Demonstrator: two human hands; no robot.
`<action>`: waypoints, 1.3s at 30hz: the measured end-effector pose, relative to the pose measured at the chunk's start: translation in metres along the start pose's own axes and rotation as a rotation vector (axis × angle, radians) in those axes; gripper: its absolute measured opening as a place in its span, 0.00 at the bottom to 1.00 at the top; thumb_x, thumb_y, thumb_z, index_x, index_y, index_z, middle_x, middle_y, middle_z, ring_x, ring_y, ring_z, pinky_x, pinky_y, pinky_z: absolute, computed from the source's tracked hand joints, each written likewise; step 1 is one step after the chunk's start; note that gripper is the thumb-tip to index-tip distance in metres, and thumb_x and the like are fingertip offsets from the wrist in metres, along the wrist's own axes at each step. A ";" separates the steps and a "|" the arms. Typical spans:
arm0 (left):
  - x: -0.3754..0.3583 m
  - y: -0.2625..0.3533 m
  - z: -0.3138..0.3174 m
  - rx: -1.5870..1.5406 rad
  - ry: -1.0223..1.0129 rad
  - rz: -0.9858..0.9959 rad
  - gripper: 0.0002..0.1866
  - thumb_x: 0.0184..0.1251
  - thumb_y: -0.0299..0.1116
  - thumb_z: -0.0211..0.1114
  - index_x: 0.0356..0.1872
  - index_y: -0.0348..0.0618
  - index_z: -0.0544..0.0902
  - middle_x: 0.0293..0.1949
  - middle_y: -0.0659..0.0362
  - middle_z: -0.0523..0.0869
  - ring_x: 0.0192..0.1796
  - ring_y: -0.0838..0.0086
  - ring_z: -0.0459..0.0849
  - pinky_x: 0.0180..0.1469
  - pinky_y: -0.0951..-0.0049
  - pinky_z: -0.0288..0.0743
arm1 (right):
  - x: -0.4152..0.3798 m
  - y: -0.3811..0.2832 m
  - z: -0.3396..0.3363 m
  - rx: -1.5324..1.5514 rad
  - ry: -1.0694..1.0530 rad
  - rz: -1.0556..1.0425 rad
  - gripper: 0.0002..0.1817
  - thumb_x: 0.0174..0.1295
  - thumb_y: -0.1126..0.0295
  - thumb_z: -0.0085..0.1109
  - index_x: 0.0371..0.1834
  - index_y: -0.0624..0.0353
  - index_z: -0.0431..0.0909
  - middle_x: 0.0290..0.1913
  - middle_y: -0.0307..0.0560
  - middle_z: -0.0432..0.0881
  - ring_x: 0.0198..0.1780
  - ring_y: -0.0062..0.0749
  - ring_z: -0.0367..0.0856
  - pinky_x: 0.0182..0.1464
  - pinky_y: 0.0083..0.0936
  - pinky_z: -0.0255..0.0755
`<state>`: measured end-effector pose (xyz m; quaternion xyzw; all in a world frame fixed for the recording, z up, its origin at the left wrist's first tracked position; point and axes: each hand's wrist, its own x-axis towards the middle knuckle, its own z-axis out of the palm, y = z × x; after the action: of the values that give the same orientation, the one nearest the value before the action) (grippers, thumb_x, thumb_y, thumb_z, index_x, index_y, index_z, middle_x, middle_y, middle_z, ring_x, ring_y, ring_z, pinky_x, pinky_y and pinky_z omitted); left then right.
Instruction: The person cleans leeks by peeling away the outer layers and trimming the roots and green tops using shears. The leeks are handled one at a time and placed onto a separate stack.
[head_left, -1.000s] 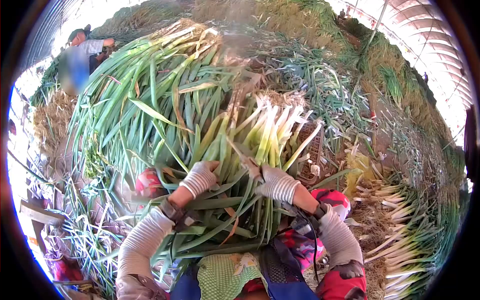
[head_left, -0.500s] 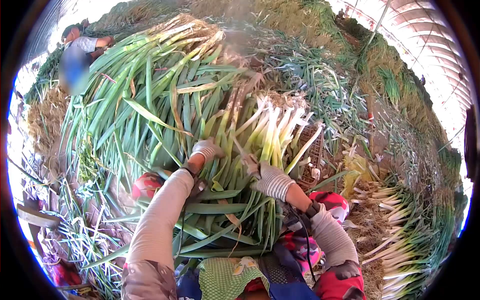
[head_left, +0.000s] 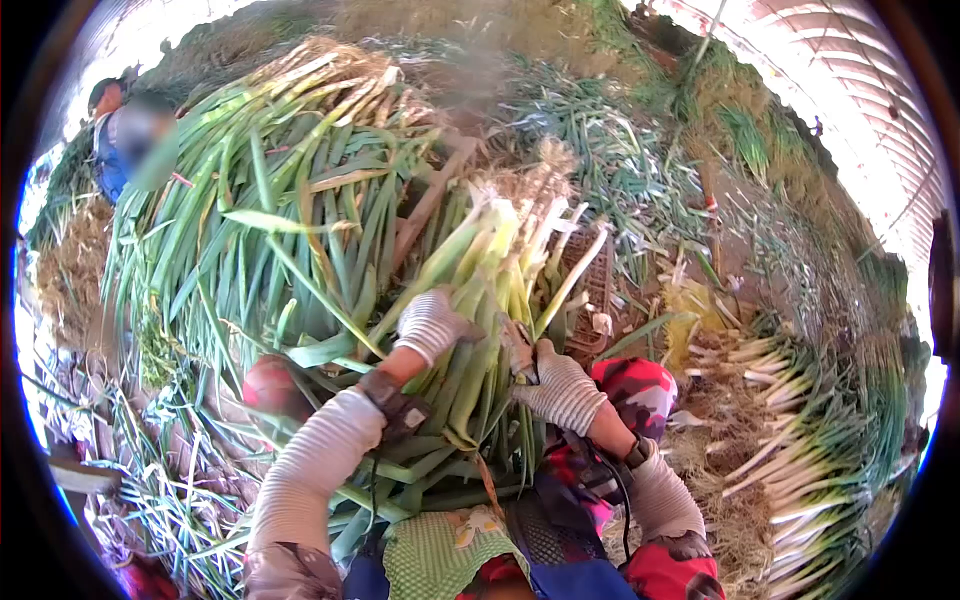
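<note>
Evidently we hold the central green onions (head_left: 497,275), roots (head_left: 545,168) toward one o'clock, with our left hand (head_left: 428,325), fingers curled around them, perhaps for steadiness, while our right hand (head_left: 562,387) clasps a blurred tool (head_left: 518,352) alongside.

Leek bundle (head_left: 490,255): is lying as a loose sheaf in front of the person, its root ends pointing away and its leaves trailing toward the lap.
Roots (head_left: 545,170): are showing tan, dry and tangled at the far end.
Stalks (head_left: 485,245): are fanning slightly, paling from green to whitish; one is slanting apart on the right.
Leaves (head_left: 470,390): are spreading broad, flat and green, passing beside the left hand (head_left: 430,325).
Tool (head_left: 518,350): is sitting brownish in the right hand (head_left: 560,385), its exact form blurring.
</note>
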<state>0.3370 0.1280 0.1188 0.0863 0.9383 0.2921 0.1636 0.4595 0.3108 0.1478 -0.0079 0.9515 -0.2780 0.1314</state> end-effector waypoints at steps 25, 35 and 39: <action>-0.009 0.045 0.043 0.123 -0.003 -0.047 0.26 0.48 0.45 0.66 0.46 0.39 0.76 0.40 0.42 0.84 0.44 0.51 0.83 0.48 0.57 0.75 | 0.067 0.046 0.009 0.056 0.233 0.350 0.25 0.51 0.65 0.55 0.47 0.75 0.65 0.34 0.72 0.79 0.43 0.63 0.79 0.46 0.46 0.73; 0.003 0.043 0.049 0.160 -0.076 -0.096 0.31 0.45 0.48 0.72 0.49 0.41 0.75 0.42 0.45 0.84 0.46 0.53 0.83 0.49 0.58 0.76 | 0.167 0.108 -0.026 0.156 0.268 0.333 0.21 0.53 0.61 0.57 0.41 0.70 0.78 0.41 0.67 0.81 0.47 0.54 0.80 0.46 0.37 0.74; 0.010 0.040 0.050 0.157 -0.108 -0.110 0.35 0.42 0.50 0.73 0.51 0.42 0.74 0.42 0.45 0.84 0.46 0.53 0.83 0.49 0.58 0.75 | 0.154 0.085 -0.041 0.181 0.309 0.335 0.19 0.54 0.64 0.54 0.41 0.71 0.77 0.41 0.68 0.80 0.47 0.55 0.80 0.47 0.39 0.73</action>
<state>0.3477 0.1892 0.1008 0.0630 0.9515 0.2033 0.2222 0.3052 0.3911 0.0979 0.2042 0.9195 -0.3346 0.0289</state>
